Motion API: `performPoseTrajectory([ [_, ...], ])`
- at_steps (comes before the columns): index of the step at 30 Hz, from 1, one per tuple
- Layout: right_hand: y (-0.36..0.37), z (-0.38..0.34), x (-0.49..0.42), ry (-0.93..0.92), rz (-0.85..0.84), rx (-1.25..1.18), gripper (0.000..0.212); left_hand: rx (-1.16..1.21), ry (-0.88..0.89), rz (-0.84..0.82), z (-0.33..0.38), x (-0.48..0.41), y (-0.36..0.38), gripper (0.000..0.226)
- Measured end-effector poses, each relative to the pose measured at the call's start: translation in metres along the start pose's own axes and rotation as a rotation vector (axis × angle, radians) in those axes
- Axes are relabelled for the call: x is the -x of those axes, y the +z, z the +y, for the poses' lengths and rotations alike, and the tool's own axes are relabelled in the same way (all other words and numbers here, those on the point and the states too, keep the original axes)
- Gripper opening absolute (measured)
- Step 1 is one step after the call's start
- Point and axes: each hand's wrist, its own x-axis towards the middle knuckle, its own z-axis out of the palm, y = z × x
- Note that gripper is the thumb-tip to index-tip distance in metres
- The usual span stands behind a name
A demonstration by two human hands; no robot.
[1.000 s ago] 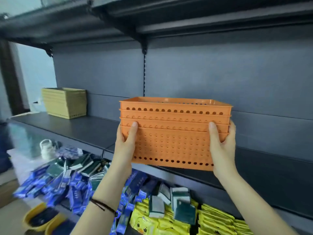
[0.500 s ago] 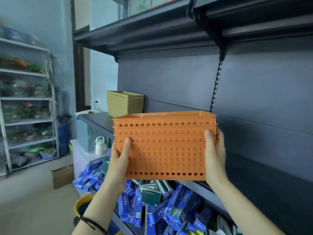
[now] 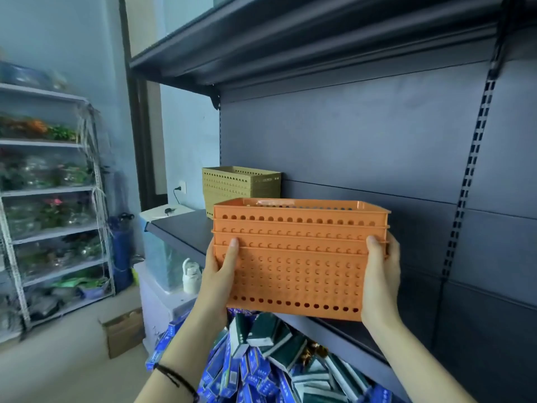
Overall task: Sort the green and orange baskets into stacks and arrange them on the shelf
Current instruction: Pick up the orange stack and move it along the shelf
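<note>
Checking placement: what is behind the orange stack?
The green stack on the shelf, its lower right corner covered, and the back panel. Shelf directly behind is hidden.

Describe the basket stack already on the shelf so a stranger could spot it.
Find the dark shelf. At its left end, behind the orange stack that the left hand and right hand grip, sits the green stack: olive, untouched.

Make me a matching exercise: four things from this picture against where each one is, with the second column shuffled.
Things:
1. orange basket stack
2. green basket stack
3. cardboard box
4. black wristband

Places:
A. on the floor
B. round the left wrist
C. held between the left hand and the right hand
D. standing on the shelf, at its far end

Pairs: 1-C, 2-D, 3-A, 4-B.
</note>
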Motion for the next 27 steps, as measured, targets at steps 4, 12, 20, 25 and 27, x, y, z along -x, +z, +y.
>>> performPoseTrajectory([
  [4, 0.024, 0.021, -0.017, -0.018, 0.057, 0.036, 0.048, 0.001, 0.037, -0.077, -0.007, -0.049, -0.003, 0.069],
  [12, 0.058, 0.055, -0.037, -0.083, 0.144, 0.149, 0.058, -0.026, 0.019, -0.321, -0.034, -0.149, 0.008, 0.063],
  [20, 0.101, 0.08, -0.061, -0.067, 0.254, 0.245, 0.061, -0.125, 0.082, -0.525, -0.06, -0.253, 0.012, 0.056],
  [25, 0.118, 0.094, -0.075, -0.027, 0.297, 0.288, 0.058, -0.454, 0.333, -0.488, -0.066, -0.295, 0.008, 0.039],
  [27, 0.127, 0.096, -0.08, -0.018, 0.31, 0.308, 0.058, -0.725, 0.471, -0.424, -0.061, -0.309, 0.007, 0.046],
])
